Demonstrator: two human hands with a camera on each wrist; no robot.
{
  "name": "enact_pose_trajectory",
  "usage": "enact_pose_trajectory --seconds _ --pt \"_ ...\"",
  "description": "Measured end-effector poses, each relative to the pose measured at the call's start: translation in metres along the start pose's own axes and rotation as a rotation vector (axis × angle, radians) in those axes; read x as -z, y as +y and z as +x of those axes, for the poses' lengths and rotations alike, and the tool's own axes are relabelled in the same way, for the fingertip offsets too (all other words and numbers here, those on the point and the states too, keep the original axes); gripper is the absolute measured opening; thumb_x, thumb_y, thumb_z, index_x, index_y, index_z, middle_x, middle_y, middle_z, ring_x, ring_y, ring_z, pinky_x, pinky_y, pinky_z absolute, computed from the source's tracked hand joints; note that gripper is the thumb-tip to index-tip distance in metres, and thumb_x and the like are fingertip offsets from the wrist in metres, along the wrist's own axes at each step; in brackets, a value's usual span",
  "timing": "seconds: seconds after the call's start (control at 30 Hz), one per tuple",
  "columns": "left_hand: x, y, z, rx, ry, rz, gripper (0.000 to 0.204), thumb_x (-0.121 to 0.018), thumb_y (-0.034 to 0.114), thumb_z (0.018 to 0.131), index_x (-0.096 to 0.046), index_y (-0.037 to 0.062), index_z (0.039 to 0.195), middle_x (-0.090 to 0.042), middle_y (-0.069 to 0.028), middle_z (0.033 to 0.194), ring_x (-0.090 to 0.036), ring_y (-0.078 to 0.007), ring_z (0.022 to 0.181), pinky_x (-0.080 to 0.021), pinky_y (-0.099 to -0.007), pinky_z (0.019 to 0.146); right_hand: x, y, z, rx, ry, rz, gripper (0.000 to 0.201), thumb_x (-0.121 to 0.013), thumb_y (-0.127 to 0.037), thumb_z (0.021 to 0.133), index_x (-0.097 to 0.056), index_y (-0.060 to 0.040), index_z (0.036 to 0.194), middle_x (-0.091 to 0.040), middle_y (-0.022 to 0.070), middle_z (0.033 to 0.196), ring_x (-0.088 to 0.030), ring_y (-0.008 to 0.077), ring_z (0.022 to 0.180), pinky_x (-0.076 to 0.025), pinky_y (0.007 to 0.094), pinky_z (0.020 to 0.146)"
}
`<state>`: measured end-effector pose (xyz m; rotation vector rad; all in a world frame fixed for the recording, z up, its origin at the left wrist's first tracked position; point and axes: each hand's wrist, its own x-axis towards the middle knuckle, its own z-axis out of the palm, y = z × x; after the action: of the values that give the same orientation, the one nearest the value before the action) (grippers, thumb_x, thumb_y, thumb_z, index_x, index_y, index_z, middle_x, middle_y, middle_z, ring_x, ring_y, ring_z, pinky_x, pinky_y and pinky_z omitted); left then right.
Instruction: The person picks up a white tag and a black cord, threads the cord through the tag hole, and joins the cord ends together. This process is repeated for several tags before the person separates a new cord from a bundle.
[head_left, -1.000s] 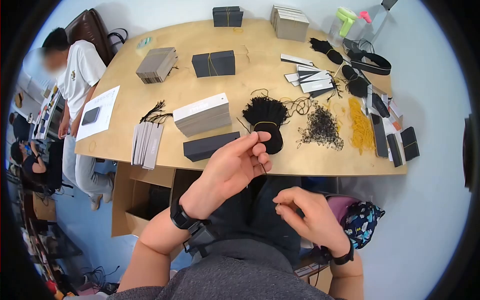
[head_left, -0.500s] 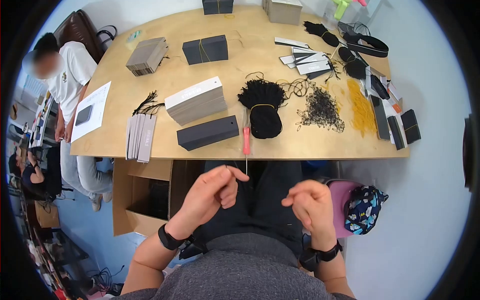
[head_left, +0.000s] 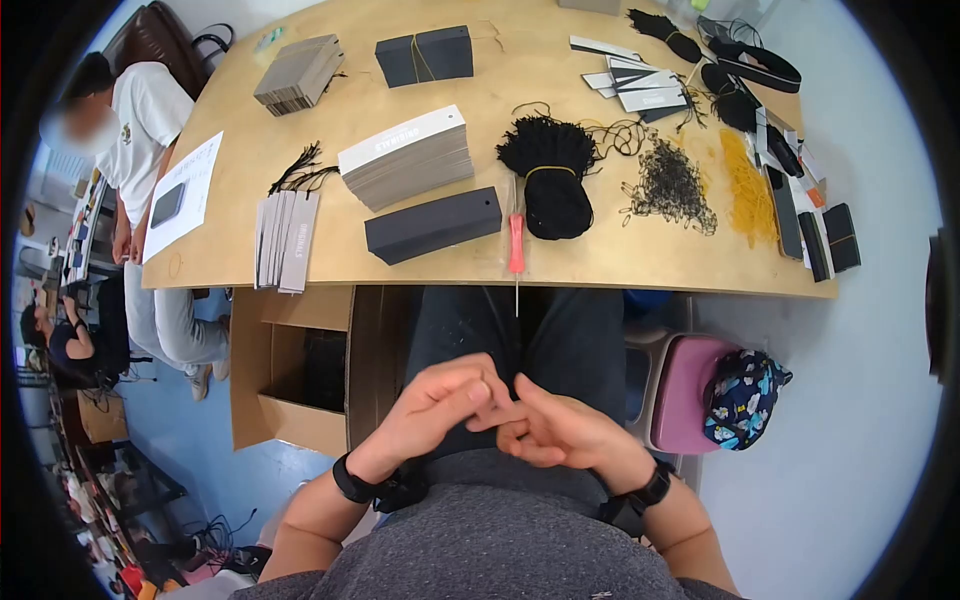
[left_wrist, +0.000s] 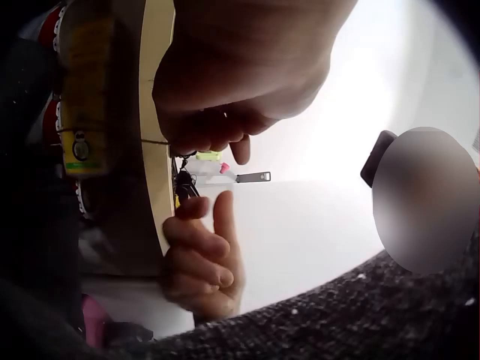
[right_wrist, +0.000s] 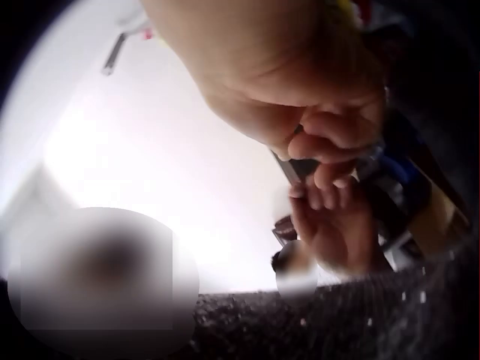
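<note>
In the head view, both hands are close together above the lap, below the table edge. My left hand (head_left: 445,405) has curled fingers, with the thumb laid over them. A thin dark cord (left_wrist: 154,142) runs to its fingertips in the left wrist view. My right hand (head_left: 570,432) meets the left fingers, its thumb raised and its fingers loosely bent; nothing can be made out in it. A red-handled tool (head_left: 516,243) lies on the table (head_left: 600,262), its thin shaft past the edge, beside a banded bundle of black cords (head_left: 556,200).
Grey tag stacks (head_left: 410,165), a dark block (head_left: 435,228), black pins (head_left: 672,190) and yellow bands (head_left: 748,195) lie on the table. An open carton (head_left: 300,415) stands below left, and a pink seat (head_left: 685,395) below right. A seated person (head_left: 150,130) is at left.
Both hands have come down from near the table edge, then moved toward each other until they meet. The table contents appear higher in the head view, and the red-handled tool has come into sight.
</note>
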<state>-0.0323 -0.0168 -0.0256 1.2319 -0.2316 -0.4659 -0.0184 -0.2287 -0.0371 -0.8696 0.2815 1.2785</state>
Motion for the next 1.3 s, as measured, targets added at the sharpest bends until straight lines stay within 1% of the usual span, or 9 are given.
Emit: enact_pose_trajectory --seconds 0.1,0.13,0.23,0.37,0.47,0.5,0.57,0.73,1.3 --pt "-0.010 0.006 0.001 -0.092 -0.229 0.132 0.035 -0.050 0.025 0.102 -0.067 -0.0039 0.093 -0.060 -0.0089 0.090 -0.055 -0.0150 0.080 -0.044 -0.0270 0.075 0.009 0.013 0.025 -0.034 -0.048 0.428 0.033 -0.052 -0.036 0.102 -0.060 -0.0044 0.097 -0.049 -0.0031 0.067 -0.038 0.0046 0.044 -0.026 0.0201 0.040" --pt "-0.009 0.011 -0.004 0.116 -0.284 0.013 0.035 -0.051 0.024 0.102 -0.069 -0.0046 0.093 -0.062 -0.0107 0.089 -0.056 -0.0155 0.080 -0.044 -0.0273 0.074 0.012 0.006 0.027 0.017 -0.049 0.507 0.030 -0.052 -0.034 0.103 -0.058 -0.0050 0.098 -0.047 -0.0035 0.067 -0.036 0.0050 0.044 -0.026 0.0207 0.040" --pt "0.008 0.010 -0.019 0.237 -0.342 -0.018 0.034 -0.046 0.022 0.104 -0.068 -0.0040 0.098 -0.058 -0.0080 0.087 -0.055 -0.0136 0.078 -0.044 -0.0264 0.074 0.032 0.008 0.027 0.059 -0.060 0.619 0.022 -0.050 -0.026 0.104 -0.054 -0.0053 0.106 -0.042 -0.0037 0.066 -0.033 0.0059 0.045 -0.026 0.0218 0.041" --pt "0.040 -0.017 -0.038 0.425 -0.089 -0.350 0.036 -0.047 0.025 0.104 -0.067 -0.0059 0.108 -0.061 -0.0079 0.094 -0.060 -0.0144 0.085 -0.048 -0.0292 0.078 0.046 0.014 0.019 0.176 0.182 0.468 0.024 -0.050 -0.026 0.103 -0.057 -0.0032 0.105 -0.041 -0.0040 0.065 -0.033 0.0051 0.046 -0.025 0.0211 0.041" --pt "0.023 -0.025 -0.018 0.425 0.192 -0.148 0.037 -0.045 0.023 0.105 -0.062 -0.0058 0.120 -0.064 -0.0102 0.107 -0.061 -0.0169 0.098 -0.049 -0.0308 0.086 0.032 0.006 0.011 0.355 0.226 -0.090 0.026 -0.049 -0.023 0.103 -0.063 -0.0028 0.094 -0.044 -0.0041 0.060 -0.036 0.0035 0.049 -0.027 0.0202 0.045" --pt "0.019 -0.028 -0.010 0.429 0.196 -0.148 0.037 -0.045 0.023 0.105 -0.062 -0.0058 0.120 -0.064 -0.0102 0.107 -0.061 -0.0169 0.098 -0.049 -0.0308 0.086 0.022 0.004 0.009 0.352 0.223 -0.087 0.026 -0.049 -0.023 0.103 -0.063 -0.0028 0.094 -0.044 -0.0041 0.060 -0.036 0.0035 0.049 -0.027 0.0202 0.045" --pt "0.011 -0.038 0.006 0.374 0.136 -0.202 0.038 -0.044 0.022 0.105 -0.059 -0.0048 0.127 -0.062 -0.0130 0.121 -0.059 -0.0197 0.111 -0.048 -0.0328 0.095 0.008 -0.001 0.003 0.490 0.267 -0.636 0.029 -0.049 -0.023 0.104 -0.065 -0.0028 0.091 -0.046 -0.0049 0.060 -0.040 0.0038 0.052 -0.033 0.0202 0.050" --pt "-0.001 -0.040 0.023 0.403 0.055 -0.467 0.041 -0.043 0.025 0.106 -0.055 -0.0040 0.131 -0.059 -0.0155 0.129 -0.056 -0.0230 0.120 -0.043 -0.0369 0.103 -0.002 0.003 -0.004 0.614 0.320 -1.117 0.022 -0.052 -0.015 0.098 -0.066 -0.0009 0.090 -0.053 0.0092 0.061 -0.050 0.0149 0.053 -0.041 0.0294 0.054" --pt "-0.002 -0.025 0.021 0.374 0.133 -0.544 0.044 -0.036 0.029 0.107 -0.054 -0.0052 0.129 -0.062 -0.0188 0.120 -0.056 -0.0281 0.120 -0.043 -0.0420 0.103 -0.003 0.004 0.006 0.468 0.195 -0.802 0.027 -0.051 -0.022 0.102 -0.068 -0.0018 0.093 -0.049 -0.0010 0.056 -0.044 0.0053 0.051 -0.034 0.0251 0.048"
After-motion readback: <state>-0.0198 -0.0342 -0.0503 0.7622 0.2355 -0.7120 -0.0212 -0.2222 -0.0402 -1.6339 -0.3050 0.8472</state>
